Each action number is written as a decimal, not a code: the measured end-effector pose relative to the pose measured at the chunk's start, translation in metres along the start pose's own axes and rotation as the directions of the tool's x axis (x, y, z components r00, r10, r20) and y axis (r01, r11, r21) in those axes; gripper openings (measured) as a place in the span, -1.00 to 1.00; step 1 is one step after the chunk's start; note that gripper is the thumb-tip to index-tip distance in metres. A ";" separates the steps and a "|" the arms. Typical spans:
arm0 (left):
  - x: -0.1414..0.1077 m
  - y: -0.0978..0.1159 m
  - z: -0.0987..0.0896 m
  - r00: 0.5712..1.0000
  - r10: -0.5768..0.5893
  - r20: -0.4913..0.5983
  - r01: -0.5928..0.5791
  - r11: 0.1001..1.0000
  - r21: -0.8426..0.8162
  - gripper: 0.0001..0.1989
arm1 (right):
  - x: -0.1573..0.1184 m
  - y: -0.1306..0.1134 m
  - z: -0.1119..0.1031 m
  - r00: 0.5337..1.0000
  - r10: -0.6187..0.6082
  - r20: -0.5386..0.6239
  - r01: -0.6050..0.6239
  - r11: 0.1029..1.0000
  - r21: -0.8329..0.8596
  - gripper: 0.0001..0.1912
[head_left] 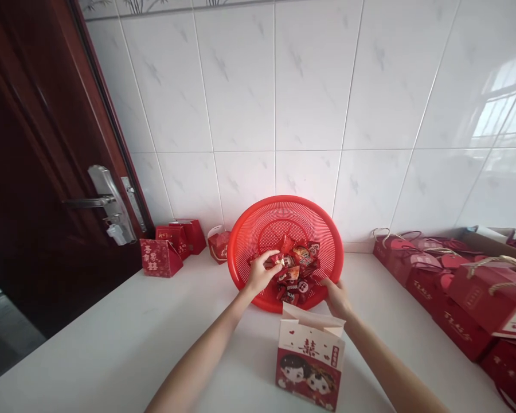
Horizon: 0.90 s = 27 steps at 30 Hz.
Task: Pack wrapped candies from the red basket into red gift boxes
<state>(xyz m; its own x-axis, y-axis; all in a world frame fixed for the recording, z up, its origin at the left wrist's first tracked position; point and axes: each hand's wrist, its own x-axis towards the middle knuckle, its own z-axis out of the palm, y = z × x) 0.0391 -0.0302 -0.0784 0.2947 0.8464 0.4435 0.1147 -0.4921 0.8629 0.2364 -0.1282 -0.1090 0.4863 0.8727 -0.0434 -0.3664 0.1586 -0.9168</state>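
Fronting the basket (279, 213), a carton (308, 362) reads 囍.

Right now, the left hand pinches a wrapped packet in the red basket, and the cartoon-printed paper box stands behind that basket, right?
Not behind: the head view shows the paper box in front of the red basket. The left hand does pinch a wrapped packet in the basket.

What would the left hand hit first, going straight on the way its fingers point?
Likely the other wrapped sweets in the red basket, beyond the sweet that the left hand pinches; exact depth is unclear.
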 end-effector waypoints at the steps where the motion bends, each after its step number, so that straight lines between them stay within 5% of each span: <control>1: 0.001 -0.001 0.000 1.000 0.004 0.000 -0.004 1.000 0.010 -0.59 | 0.004 0.005 0.004 1.000 -0.006 -0.023 0.006 1.000 0.007 -0.77; 10: 0.002 -0.004 0.003 0.999 0.009 0.038 -0.011 0.998 0.061 -0.61 | 0.035 0.038 0.026 0.974 -0.116 -0.193 0.122 0.992 0.018 -0.71; 18: 0.004 -0.018 0.000 0.999 -0.042 0.015 0.041 0.997 0.058 -0.62 | 0.027 0.026 0.020 0.975 -0.136 -0.178 0.130 0.991 -0.041 -0.55; 27: 0.005 -0.024 0.002 0.995 -0.094 0.018 0.094 0.996 0.001 -0.64 | 0.028 0.012 0.001 0.984 -0.127 -0.129 0.111 0.986 -0.127 -0.63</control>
<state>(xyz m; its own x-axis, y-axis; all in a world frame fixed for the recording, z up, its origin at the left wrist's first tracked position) 0.0398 -0.0142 -0.0972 0.2995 0.8851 0.3564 0.1430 -0.4109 0.9004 0.2444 -0.1016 -0.1203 0.6268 0.7789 0.0226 -0.2063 0.1939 -0.9591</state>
